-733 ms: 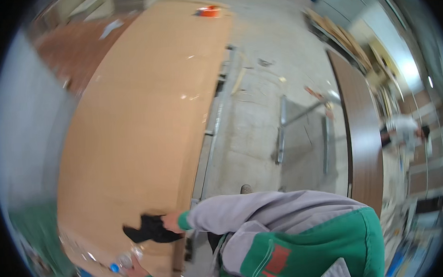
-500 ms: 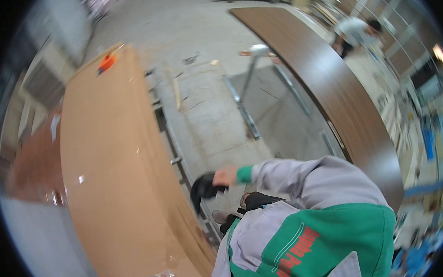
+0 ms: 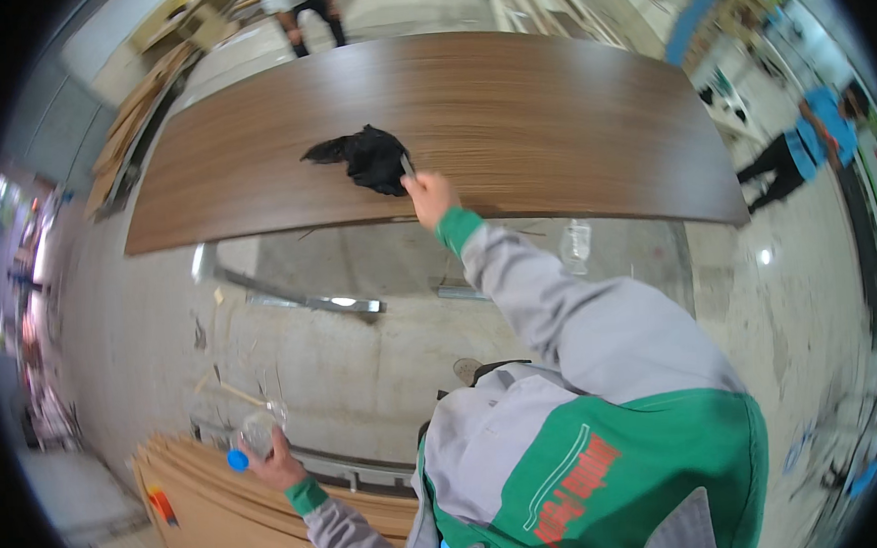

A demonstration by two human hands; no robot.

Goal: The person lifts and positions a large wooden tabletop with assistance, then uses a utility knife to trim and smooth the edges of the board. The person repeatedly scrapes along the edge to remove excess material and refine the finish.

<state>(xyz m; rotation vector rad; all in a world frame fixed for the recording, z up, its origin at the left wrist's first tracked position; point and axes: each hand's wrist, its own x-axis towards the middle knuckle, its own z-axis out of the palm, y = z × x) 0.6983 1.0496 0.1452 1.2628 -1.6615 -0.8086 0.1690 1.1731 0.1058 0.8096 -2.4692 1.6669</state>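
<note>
My left hand (image 3: 278,466) is closed around a clear plastic bottle (image 3: 258,432) with a blue cap, tilted so the cap points down and left, above the edge of the stacked boards. Out in front, my right arm reaches to a dark wood-grain panel (image 3: 549,119). There my right hand (image 3: 432,197) pinches a thin grey, blade-like piece (image 3: 407,164); its exact kind I cannot tell. A crumpled black cloth (image 3: 378,161) lies on the panel right against those fingertips; whether they also grip it is unclear.
Tan boards (image 3: 214,524) are stacked at the lower left, with an orange object (image 3: 161,505) on them. Metal legs (image 3: 311,299) stand under the panel, and another clear bottle (image 3: 576,247) is beneath its near edge. One person (image 3: 304,8) stands beyond the panel, another (image 3: 814,145) at right.
My view has swung right, from the tan boards to face the dark panel. The black cloth, in my right hand before, now rests on the panel. My left hand keeps the bottle.
</note>
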